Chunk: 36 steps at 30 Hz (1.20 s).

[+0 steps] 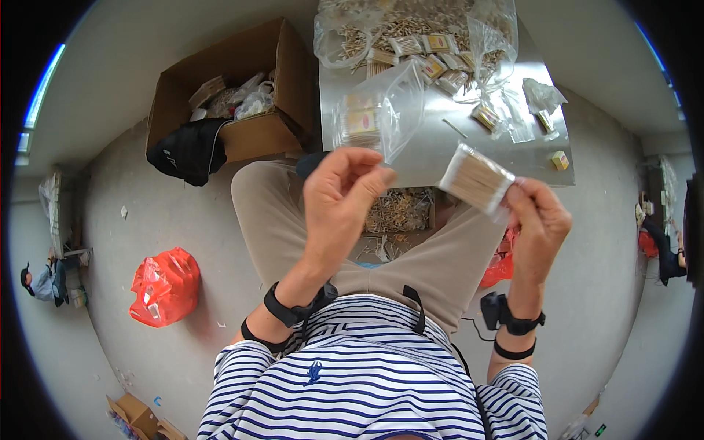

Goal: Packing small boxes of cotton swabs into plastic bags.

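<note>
My right hand [539,220] grips one end of a flat clear packet of cotton swabs [477,178], tilted above the table's near edge. Pale wooden sticks show through its wrap. My left hand [345,202] is closed, thumb and fingers bent together. At those fingertips a clear plastic bag [403,103] tapers to its near corner; the pinch itself is partly hidden. Inside that bag lies a stack of swab packets [359,123] with yellowish labels. The bag rests on the metal table [433,167].
Loose swabs [400,29] and several packets [433,66] cover the table's far side. One small yellow-and-white packet [559,160] sits near its right edge. A cardboard box [286,95] stands left, a red bag [167,286] on the floor. Between my knees is a container of swabs [400,209].
</note>
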Tool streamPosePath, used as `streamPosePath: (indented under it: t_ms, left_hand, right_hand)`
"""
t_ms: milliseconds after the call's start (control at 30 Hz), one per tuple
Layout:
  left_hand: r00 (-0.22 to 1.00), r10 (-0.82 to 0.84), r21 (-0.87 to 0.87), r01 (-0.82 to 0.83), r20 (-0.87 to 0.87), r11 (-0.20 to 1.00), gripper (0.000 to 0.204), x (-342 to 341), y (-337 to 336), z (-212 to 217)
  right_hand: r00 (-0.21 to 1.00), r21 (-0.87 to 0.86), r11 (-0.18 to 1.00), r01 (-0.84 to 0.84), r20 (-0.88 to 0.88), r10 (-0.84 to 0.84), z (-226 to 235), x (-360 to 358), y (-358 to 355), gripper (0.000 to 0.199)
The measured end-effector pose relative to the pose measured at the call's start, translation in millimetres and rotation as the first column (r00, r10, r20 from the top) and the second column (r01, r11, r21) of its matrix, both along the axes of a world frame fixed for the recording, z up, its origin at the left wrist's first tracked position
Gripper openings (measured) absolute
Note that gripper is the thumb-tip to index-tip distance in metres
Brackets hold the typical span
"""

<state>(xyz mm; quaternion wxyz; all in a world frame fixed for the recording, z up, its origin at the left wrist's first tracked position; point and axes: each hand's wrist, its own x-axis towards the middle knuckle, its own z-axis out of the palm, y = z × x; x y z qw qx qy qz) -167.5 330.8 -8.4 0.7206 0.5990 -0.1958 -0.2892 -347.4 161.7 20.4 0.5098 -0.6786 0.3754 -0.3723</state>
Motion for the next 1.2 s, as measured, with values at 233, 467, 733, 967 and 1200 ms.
streamPosePath:
  t_ms: [233,467,733,967,1200]
  left_hand:
    - [0.961,0.089,0.145,-0.131,0.262,0.981,0.02,13,-7,-31]
    - [0.897,0.044,0.244,-0.167,0.441,0.955,0.024,27,-26,-41]
    - [0.901,0.145,0.1,-0.203,0.41,0.974,0.012,29,-29,-47]
    - [0.909,0.133,0.046,-0.164,0.395,0.985,0.011,28,-30,-48]
    - [0.912,0.101,0.02,-0.119,0.396,0.993,0.01,29,-32,-50]
  right_hand:
    - [0.947,-0.092,0.972,-0.218,-0.262,0.188,18,87,-40,0.012]
    - [0.828,0.1,0.941,-0.324,-0.451,0.333,-6,149,-60,0.012]
    - [0.722,0.18,0.893,-0.413,-0.533,0.441,-24,193,-44,0.011]
    - [0.612,0.208,0.843,-0.496,-0.605,0.509,-45,214,-43,0.011]
    - [0.434,0.082,0.731,-0.678,-0.758,0.488,-58,215,-50,0.015]
